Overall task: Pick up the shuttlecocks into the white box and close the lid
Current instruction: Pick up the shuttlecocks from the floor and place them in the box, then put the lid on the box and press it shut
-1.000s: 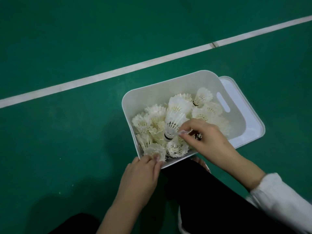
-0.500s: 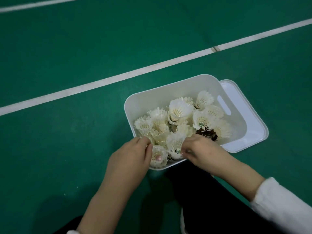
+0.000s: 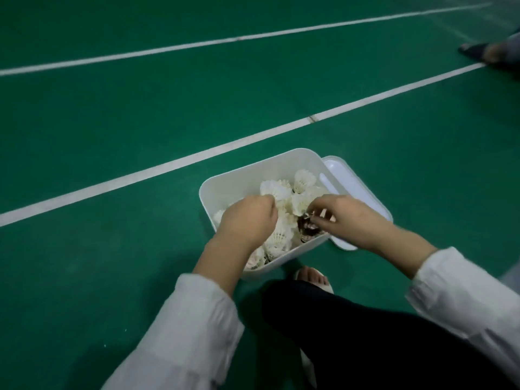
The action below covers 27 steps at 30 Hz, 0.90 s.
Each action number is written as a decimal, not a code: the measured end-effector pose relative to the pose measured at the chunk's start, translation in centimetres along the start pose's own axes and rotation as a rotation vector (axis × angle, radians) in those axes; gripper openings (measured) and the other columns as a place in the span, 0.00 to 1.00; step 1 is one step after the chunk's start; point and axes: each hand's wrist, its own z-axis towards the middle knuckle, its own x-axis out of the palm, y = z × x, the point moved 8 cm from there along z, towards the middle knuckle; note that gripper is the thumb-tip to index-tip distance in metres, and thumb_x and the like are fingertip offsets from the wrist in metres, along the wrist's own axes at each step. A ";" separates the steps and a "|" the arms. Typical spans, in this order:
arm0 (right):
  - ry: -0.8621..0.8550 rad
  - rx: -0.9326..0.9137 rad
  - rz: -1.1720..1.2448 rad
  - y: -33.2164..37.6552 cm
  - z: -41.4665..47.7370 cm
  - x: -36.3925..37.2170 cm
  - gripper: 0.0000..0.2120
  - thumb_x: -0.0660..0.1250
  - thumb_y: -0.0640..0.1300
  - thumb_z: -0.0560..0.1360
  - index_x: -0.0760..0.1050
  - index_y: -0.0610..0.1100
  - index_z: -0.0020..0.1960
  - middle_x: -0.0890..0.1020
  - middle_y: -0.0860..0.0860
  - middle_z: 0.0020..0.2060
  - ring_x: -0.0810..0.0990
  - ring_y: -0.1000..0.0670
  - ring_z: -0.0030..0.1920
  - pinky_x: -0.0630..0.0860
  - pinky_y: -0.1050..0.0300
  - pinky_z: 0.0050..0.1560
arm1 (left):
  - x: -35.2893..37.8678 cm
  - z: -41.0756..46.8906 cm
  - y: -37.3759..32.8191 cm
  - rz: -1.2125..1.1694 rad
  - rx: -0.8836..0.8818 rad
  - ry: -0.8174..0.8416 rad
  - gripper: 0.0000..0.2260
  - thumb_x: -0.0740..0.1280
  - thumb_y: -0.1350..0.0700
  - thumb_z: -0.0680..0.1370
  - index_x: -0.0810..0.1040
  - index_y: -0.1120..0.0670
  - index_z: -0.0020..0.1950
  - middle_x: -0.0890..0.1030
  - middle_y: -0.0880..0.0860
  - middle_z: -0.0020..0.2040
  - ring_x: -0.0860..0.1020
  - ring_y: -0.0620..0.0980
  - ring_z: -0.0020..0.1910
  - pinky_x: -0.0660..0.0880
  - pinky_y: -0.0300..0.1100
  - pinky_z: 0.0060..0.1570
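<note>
The white box (image 3: 242,181) stands on the green floor, filled with several white feather shuttlecocks (image 3: 304,180). Its white lid (image 3: 357,190) lies flat on the floor at the box's right side, partly under it. My left hand (image 3: 247,220) reaches into the left half of the box, its fingers curled down round a shuttlecock (image 3: 274,190) in the pile. My right hand (image 3: 346,218) is over the right near corner, with curled fingertips pinching a dark brown cone-like object (image 3: 306,230) among the shuttlecocks. The hands hide much of the pile.
Two white court lines (image 3: 168,164) cross the green floor beyond the box. My dark trouser leg (image 3: 365,333) and sandalled foot (image 3: 313,277) are just in front of the box. Another person's foot (image 3: 489,52) shows at the top right.
Both hands have moved from the box's near rim deeper into the pile. The right hand now reaches the dark brown object. The camera has pulled back and tilted up.
</note>
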 end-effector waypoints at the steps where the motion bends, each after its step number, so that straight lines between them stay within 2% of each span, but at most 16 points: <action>1: -0.031 0.043 0.015 -0.7 -1.2 -1.0 0.11 0.62 0.45 0.77 0.76 0.46 0.57 0.80 0.49 0.53 0.77 0.50 0.48 0.71 0.58 0.49 | -0.4 0.3 -1.2 -0.001 0.030 -0.005 0.13 0.54 0.54 0.79 0.76 0.57 0.51 0.80 0.55 0.46 0.76 0.55 0.43 0.73 0.46 0.40; 4: -0.108 0.186 0.077 -3.4 -5.2 -2.6 0.09 0.61 0.44 0.77 0.77 0.45 0.55 0.81 0.50 0.49 0.76 0.51 0.45 0.71 0.58 0.47 | -1.0 0.3 -5.7 -0.049 0.141 0.015 0.12 0.55 0.56 0.78 0.77 0.57 0.52 0.80 0.56 0.48 0.76 0.55 0.44 0.71 0.44 0.39; 7: -0.122 0.305 0.086 -6.4 -8.2 -1.9 0.09 0.61 0.42 0.76 0.78 0.45 0.53 0.82 0.49 0.49 0.77 0.49 0.45 0.72 0.56 0.47 | -0.2 0.0 -9.9 -0.088 0.234 0.056 0.12 0.55 0.57 0.78 0.77 0.57 0.53 0.80 0.56 0.50 0.77 0.56 0.47 0.73 0.45 0.43; 11: -0.129 0.409 0.135 -11.0 -9.5 0.0 0.09 0.61 0.41 0.75 0.79 0.45 0.52 0.82 0.49 0.50 0.77 0.50 0.44 0.72 0.57 0.49 | 2.8 0.4 -12.8 -0.123 0.240 0.099 0.12 0.56 0.58 0.77 0.77 0.58 0.53 0.80 0.57 0.50 0.77 0.57 0.47 0.74 0.45 0.44; 13: -0.101 0.429 0.142 -13.0 -9.4 1.4 0.10 0.61 0.41 0.76 0.78 0.44 0.53 0.82 0.49 0.51 0.76 0.50 0.45 0.71 0.57 0.49 | 5.3 0.8 -13.9 -0.090 0.244 0.161 0.11 0.56 0.58 0.77 0.76 0.58 0.54 0.79 0.58 0.52 0.77 0.58 0.49 0.75 0.48 0.47; 18: -0.073 0.428 0.154 -18.4 -7.4 4.4 0.11 0.59 0.40 0.75 0.78 0.44 0.54 0.80 0.48 0.54 0.78 0.46 0.53 0.72 0.56 0.52 | 11.0 2.9 -16.5 0.143 0.311 0.209 0.10 0.55 0.62 0.77 0.72 0.60 0.56 0.76 0.60 0.53 0.75 0.60 0.51 0.68 0.47 0.41; 23: 0.001 0.394 0.110 -24.0 -4.3 8.6 0.13 0.57 0.39 0.76 0.74 0.44 0.58 0.76 0.47 0.57 0.74 0.46 0.58 0.73 0.52 0.55 | 17.9 6.7 -18.5 0.276 0.333 0.300 0.11 0.56 0.63 0.77 0.68 0.59 0.59 0.73 0.59 0.57 0.72 0.58 0.57 0.68 0.49 0.52; 27: 0.080 0.377 0.115 -27.5 -2.6 13.2 0.17 0.57 0.37 0.75 0.70 0.44 0.63 0.71 0.47 0.60 0.70 0.46 0.61 0.74 0.49 0.55 | 23.4 8.9 -18.1 0.275 0.263 0.361 0.14 0.58 0.63 0.77 0.65 0.60 0.63 0.69 0.60 0.60 0.69 0.58 0.59 0.69 0.48 0.51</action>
